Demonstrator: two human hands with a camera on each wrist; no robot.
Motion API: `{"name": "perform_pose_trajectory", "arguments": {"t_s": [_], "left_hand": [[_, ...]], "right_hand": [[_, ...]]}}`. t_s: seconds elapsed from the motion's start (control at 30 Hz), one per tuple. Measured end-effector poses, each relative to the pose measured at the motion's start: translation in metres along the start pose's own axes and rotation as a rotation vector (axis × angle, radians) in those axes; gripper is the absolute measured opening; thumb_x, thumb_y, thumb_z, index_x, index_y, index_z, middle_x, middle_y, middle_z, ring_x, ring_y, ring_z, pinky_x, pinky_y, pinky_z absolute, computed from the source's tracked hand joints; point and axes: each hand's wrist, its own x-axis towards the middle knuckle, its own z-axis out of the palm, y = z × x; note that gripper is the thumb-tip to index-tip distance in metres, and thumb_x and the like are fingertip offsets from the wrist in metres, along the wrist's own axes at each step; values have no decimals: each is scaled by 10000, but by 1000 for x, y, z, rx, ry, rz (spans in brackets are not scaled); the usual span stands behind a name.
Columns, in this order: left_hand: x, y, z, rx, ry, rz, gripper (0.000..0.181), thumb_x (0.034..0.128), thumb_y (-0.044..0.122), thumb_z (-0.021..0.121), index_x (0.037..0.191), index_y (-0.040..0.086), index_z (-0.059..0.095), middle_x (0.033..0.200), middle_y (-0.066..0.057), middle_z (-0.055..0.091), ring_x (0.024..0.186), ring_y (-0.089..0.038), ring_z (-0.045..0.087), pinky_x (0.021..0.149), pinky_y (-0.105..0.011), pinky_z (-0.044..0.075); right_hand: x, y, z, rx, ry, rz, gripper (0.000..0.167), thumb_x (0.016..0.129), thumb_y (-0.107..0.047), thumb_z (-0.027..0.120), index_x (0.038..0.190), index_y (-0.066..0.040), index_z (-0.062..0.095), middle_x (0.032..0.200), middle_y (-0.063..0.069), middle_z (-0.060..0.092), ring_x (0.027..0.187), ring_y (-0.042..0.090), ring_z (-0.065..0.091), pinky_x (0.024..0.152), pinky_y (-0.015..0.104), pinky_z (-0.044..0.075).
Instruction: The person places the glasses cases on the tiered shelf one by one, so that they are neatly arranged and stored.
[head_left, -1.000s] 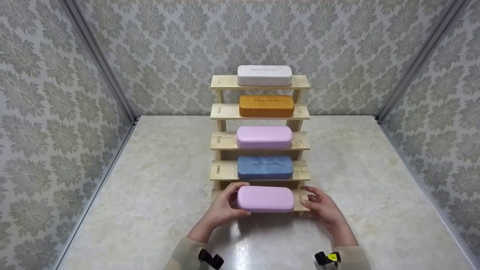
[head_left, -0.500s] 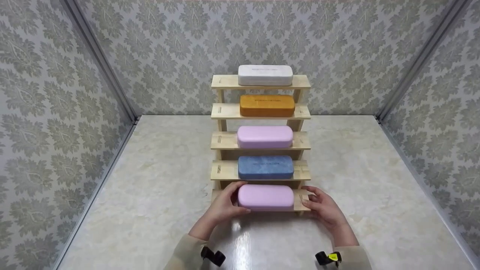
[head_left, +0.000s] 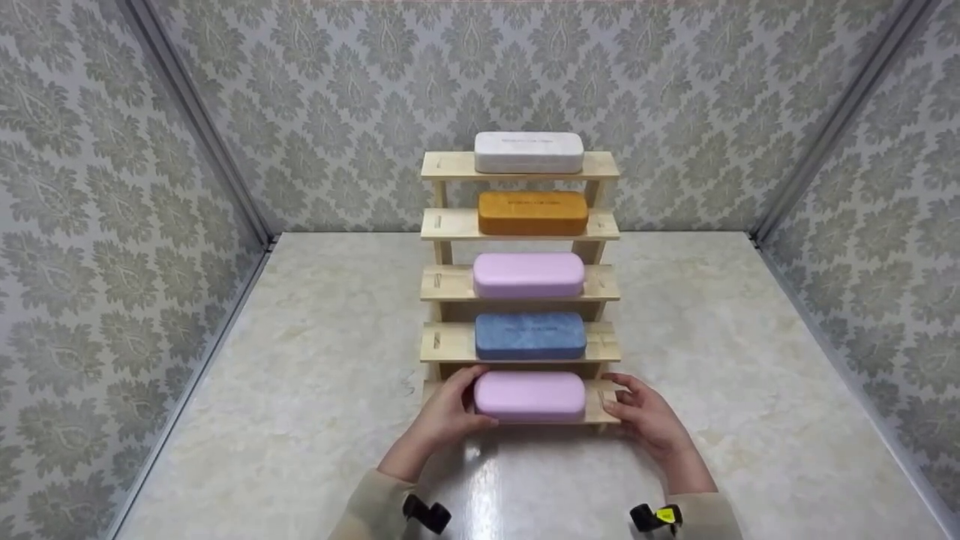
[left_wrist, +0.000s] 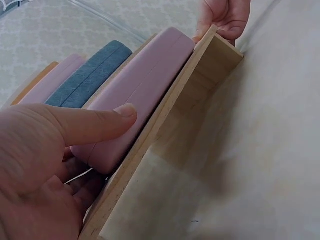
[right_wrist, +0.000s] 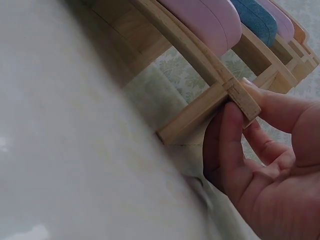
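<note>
A pink glasses case (head_left: pixel 529 396) rests on the lowest step of a wooden display rack (head_left: pixel 448 341). My left hand (head_left: pixel 448 411) holds its left end, thumb along the front and the other fingers around the end and behind. In the left wrist view, the thumb lies against the front face of the pink case (left_wrist: pixel 145 92). At the right end of the same step, my right hand (head_left: pixel 651 417) pinches the shelf board (right_wrist: pixel 242 97) between thumb and fingers, apart from the case.
Above, one per step, sit a blue glasses case (head_left: pixel 530 337), another pink case (head_left: pixel 528 274), an orange case (head_left: pixel 532 214) and a white case (head_left: pixel 529 153). The rack stands on a pale marbled table (head_left: pixel 330 330), with patterned walls (head_left: pixel 345 112) around it.
The lowest pink case has shifted slightly back and settled onto its step, with my left hand moving along with it. My right hand keeps its hold on the board.
</note>
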Motion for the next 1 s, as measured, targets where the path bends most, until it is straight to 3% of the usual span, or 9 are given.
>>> {"name": "perform_pose_trajectory", "arguments": {"t_s": [0.63,1.0], "left_hand": [[-1,-1,-1,50,-8,41,845,735,128,901,1465,-17,499,1429,-250,568,1339,-432,535,1178,-582,388],[-12,-7,-15,-27,9,33,803,763,122,887,1463,-7,515,1435,-223,578,1361,-407,529,1191,-570,374]], "right_hand": [[-2,1,-1,8,11,16,719,980,-109,678,1556,33,272,1169,12,677,930,142,733,751,293,618],[-2,0,-7,30,-30,22,720,994,-118,662,1559,33,242,1185,22,672,940,156,727,761,301,615]]}}
